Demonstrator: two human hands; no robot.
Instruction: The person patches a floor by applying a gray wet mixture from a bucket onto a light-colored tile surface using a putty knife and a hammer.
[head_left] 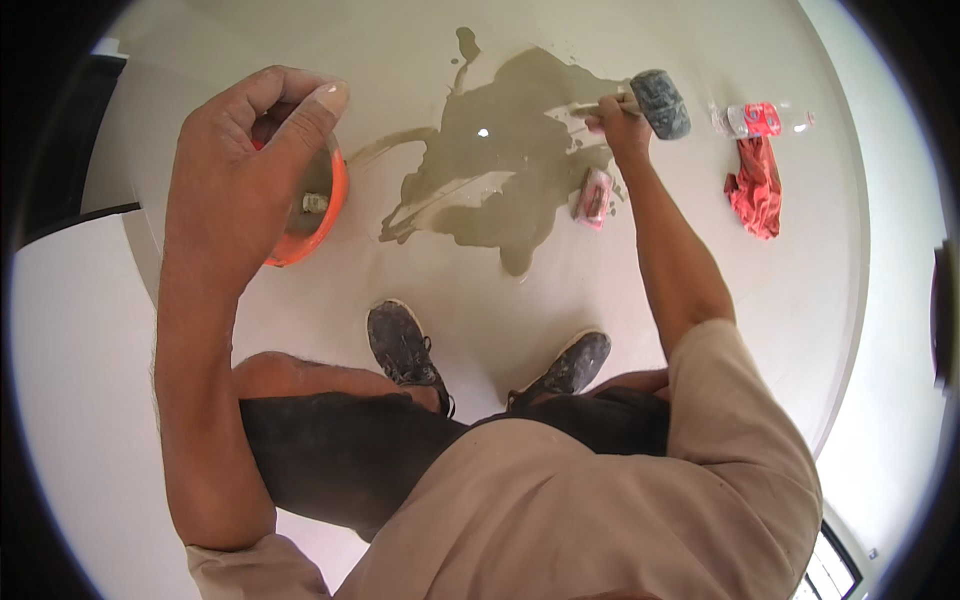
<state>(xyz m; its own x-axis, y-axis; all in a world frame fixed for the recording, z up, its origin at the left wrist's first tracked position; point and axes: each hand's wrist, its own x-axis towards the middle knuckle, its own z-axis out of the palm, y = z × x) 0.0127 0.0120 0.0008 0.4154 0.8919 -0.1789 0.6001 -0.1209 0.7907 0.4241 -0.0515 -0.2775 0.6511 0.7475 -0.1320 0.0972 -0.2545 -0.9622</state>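
Observation:
My left hand (235,165) is raised close to the camera at the left. Its fingers are curled and the thumb presses against them; what they hold, if anything, is hidden. Behind and below this hand stands an orange bucket (337,205), partly covered by it, with a small whitish object (315,203) inside. My right hand (622,128) reaches out over the floor, closed round the light handle of a mallet. The mallet's dark, smeared head (660,104) points to the right. A pink and white block or packet (594,197) lies just below this hand.
A greenish-grey wet puddle (510,150) spreads over the pale floor (480,300). At the right lie a clear plastic bottle (762,120) with a red label and a crumpled red cloth (757,190). My dark shoes (400,340) are planted nearer, below the puddle.

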